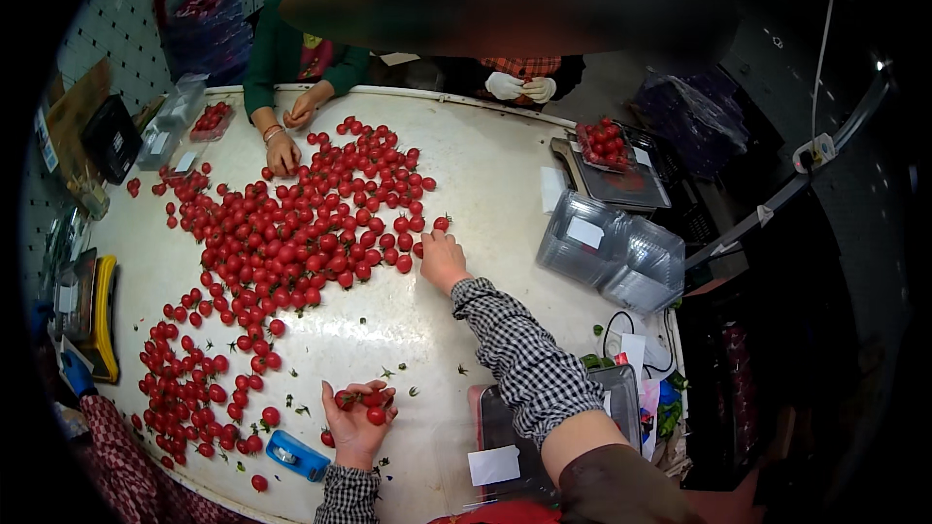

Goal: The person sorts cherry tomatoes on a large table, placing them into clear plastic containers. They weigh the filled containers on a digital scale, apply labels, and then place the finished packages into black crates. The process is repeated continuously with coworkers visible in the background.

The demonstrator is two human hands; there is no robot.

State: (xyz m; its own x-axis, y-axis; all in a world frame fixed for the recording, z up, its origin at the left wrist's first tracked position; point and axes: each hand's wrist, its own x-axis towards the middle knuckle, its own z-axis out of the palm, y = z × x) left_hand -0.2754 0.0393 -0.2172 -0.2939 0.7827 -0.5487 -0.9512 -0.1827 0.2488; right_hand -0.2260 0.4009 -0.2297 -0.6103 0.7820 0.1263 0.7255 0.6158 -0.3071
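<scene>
Left hand point(355, 419) was palm up near the counter's point(485, 184) front edge, fingers point(330, 398) loosely curled around a few cherry tomatoes point(369, 406). Right hand point(443, 260) was stretched out to the edge of the big tomato pile point(301, 243), fingers bent down touching the nearest ones, couldn't tell if it actually gripped any. A blue tool point(297, 455) lay just left of the left wrist. Stacked clear plastic trays point(612, 252) sat off to the right, a scale point(621, 180) with a filled tray behind them. Another person's hand point(283, 153) worked the pile's far side.

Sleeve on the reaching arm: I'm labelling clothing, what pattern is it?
Black-and-white check on the sleeve, clearest in the head view.
</scene>
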